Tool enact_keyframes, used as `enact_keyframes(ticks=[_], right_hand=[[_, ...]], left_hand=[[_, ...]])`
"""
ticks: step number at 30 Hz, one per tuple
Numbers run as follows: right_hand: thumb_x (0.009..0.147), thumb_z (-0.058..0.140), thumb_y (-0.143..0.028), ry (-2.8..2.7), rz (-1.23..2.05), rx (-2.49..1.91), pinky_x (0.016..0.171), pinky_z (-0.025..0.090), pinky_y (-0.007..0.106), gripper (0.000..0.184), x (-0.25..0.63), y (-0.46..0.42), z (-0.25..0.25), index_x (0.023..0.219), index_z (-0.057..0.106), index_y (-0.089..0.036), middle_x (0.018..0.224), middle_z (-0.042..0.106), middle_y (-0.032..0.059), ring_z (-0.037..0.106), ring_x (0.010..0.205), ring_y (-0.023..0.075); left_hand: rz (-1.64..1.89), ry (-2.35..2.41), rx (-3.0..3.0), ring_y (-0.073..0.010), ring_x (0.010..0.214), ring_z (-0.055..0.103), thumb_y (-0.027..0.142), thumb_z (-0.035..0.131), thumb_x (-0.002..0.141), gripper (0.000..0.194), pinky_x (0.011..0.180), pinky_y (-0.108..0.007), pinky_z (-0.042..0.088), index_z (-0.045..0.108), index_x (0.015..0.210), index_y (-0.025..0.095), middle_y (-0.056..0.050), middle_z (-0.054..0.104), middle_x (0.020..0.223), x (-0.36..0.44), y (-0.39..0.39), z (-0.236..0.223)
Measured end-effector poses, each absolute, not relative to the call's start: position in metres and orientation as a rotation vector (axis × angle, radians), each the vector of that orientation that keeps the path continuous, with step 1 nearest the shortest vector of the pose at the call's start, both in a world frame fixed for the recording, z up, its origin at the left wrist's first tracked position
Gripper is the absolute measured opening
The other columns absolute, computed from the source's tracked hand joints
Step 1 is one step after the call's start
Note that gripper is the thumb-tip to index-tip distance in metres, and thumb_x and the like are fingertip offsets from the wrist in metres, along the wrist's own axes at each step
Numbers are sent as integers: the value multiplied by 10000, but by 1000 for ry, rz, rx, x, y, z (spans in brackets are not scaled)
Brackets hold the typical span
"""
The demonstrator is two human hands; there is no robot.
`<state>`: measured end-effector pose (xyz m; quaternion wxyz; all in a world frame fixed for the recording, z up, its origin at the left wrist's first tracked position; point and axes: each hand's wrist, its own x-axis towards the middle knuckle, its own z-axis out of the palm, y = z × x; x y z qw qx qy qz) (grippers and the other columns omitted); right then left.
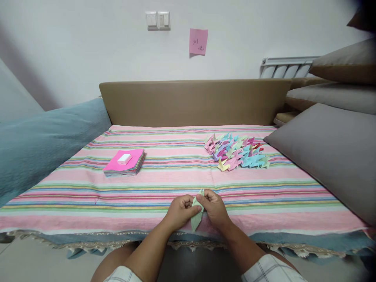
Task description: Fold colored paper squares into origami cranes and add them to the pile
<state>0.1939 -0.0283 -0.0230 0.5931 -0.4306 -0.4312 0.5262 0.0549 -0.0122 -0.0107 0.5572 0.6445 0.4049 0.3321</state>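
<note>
Between my two hands is a pale green folded paper (196, 221), long and narrow, with pointed tips at its upper end. My left hand (181, 211) pinches its left side, thumb lying across the front. From the right, my right hand (215, 207) grips the upper part with thumb and fingers. Both hands are just above the front part of the striped cloth (164, 184). Beyond them to the right lies a group of folded paper cranes (235, 152) in several colours. To the left sits a stack of coloured paper sheets (133, 158) with a small white block (124, 159) on top.
A brown backrest (194, 103) runs along the far side. Grey cushions (331, 152) are piled at the right, and a blue-covered armrest (53, 141) stands at the left. On the wall are a pink note (198, 41) and light switches (158, 20).
</note>
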Motion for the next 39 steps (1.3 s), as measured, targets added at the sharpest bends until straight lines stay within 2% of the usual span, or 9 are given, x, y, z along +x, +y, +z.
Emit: enact_keyframes(ticks=[5,10,14,18,20,23,27,33,39], right_hand=[[647,693,-488,-944,1250,-997,455,249,214,408,194,-29,-25,538,447,-182,482,358,-72,282,468,66],[666,691,-463,-934,1258,-973,462,249,214,392,194,-27,-27,543,452,-177,495,367,-69,292,480,65],[682,691,-444,-952,1261,-965,489,282,217,387,195,-27,-29,551,448,-173,512,384,-66,331,498,70],[772,591,-481,-1010,1303,-911,508,330,223,305,197,-26,-29,788,549,-180,579,466,-51,410,517,86],[747,620,-476,-1028,1342,-875,523,361,228,355,198,-24,-29,951,532,-199,622,509,-47,455,530,96],[654,716,-424,-1014,1354,-891,533,380,228,415,198,-23,-29,938,505,-207,640,540,-47,485,534,98],[631,730,-402,-961,1345,-914,529,381,226,387,196,-21,-29,864,496,-201,611,541,-56,486,520,91],[626,734,-396,-912,1315,-924,524,382,231,425,195,-19,-29,929,515,-195,603,538,-58,480,513,91],[632,737,-379,-922,1333,-903,571,411,238,394,195,-21,-30,928,565,-184,674,586,-24,519,579,103]], left_hand=[[782,934,1483,-72,476,335,448,708,623,349,487,-207,247,522,584,155,61,394,488,55,-12,-13],[772,864,1427,-81,507,378,476,690,650,357,513,-210,284,560,626,144,42,453,523,53,-11,-12],[826,871,1434,-76,513,344,496,623,717,382,520,-210,268,547,597,141,47,414,513,53,-11,-10],[971,966,1360,-82,499,368,520,618,710,396,514,-210,291,530,595,151,46,441,504,56,-12,-10],[1063,999,1281,-87,487,387,543,620,696,410,504,-208,303,521,590,160,47,452,493,57,-12,-11],[1138,1017,1194,-86,482,401,552,642,672,418,496,-202,312,519,584,163,50,457,491,58,-11,-12],[1120,1002,1131,-83,504,423,526,653,680,392,514,-200,337,559,630,149,41,492,530,57,-9,-15],[1180,889,987,-77,527,476,440,751,597,397,533,-195,387,512,781,180,52,540,623,58,-10,-13],[1281,875,974,-68,591,500,315,794,559,417,576,-179,400,420,689,184,53,553,677,59,-9,-15]])
